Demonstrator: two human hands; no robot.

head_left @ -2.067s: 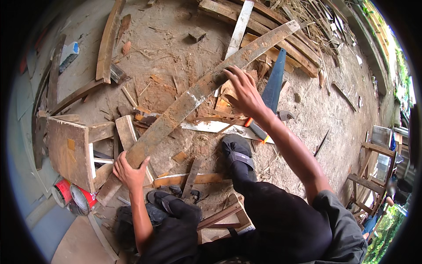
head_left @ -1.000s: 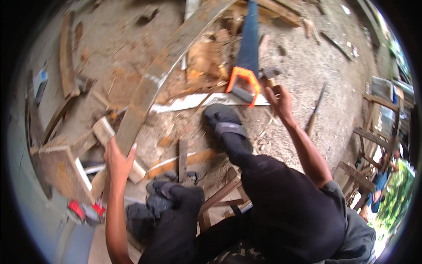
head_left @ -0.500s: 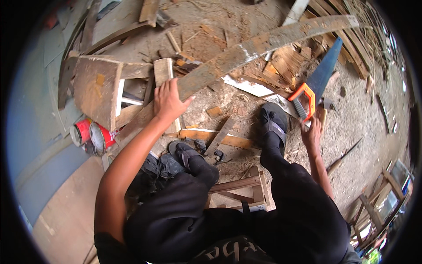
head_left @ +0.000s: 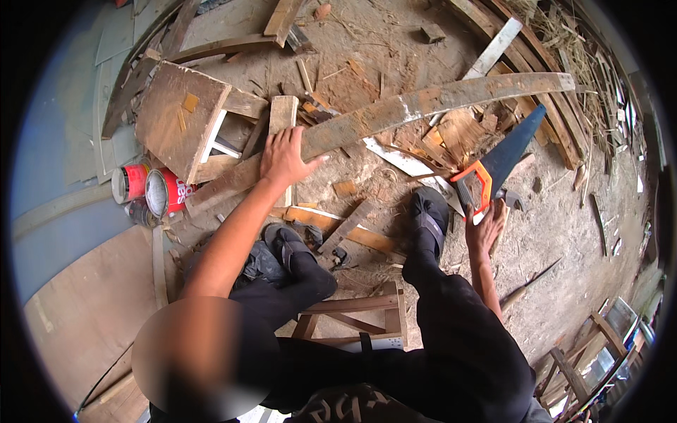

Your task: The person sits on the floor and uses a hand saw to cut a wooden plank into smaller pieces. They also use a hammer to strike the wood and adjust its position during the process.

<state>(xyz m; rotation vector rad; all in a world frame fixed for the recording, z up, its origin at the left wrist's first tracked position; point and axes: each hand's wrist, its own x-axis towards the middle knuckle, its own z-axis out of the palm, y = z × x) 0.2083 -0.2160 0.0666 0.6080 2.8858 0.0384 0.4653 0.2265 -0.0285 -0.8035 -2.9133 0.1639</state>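
The left hand [head_left: 285, 158] lies across a long plank [head_left: 423, 102], fingers over its far edge and thumb stretched along its near side, holding it; the underside of this grip is hidden. The plank slants over the ground [head_left: 585, 261], its near end just beside the red cans [head_left: 166, 190] and a wooden box [head_left: 183, 120], its far end over the stacked boards [head_left: 564, 130] toward the ground's upper right corner.

The right hand [head_left: 486, 224] is at the lower end of the saw [head_left: 504, 158]'s handle, fingers bent; I cannot tell whether they close on it. A hammer [head_left: 513, 199] shows its head beside the saw, its handle mostly masked by that hand.

Toward the ground's right edge there is open room, with a pointed tool [head_left: 532, 285] lying near the right forearm. Legs partly cover a wooden frame [head_left: 352, 304]; a blurred patch hides the left upper arm.
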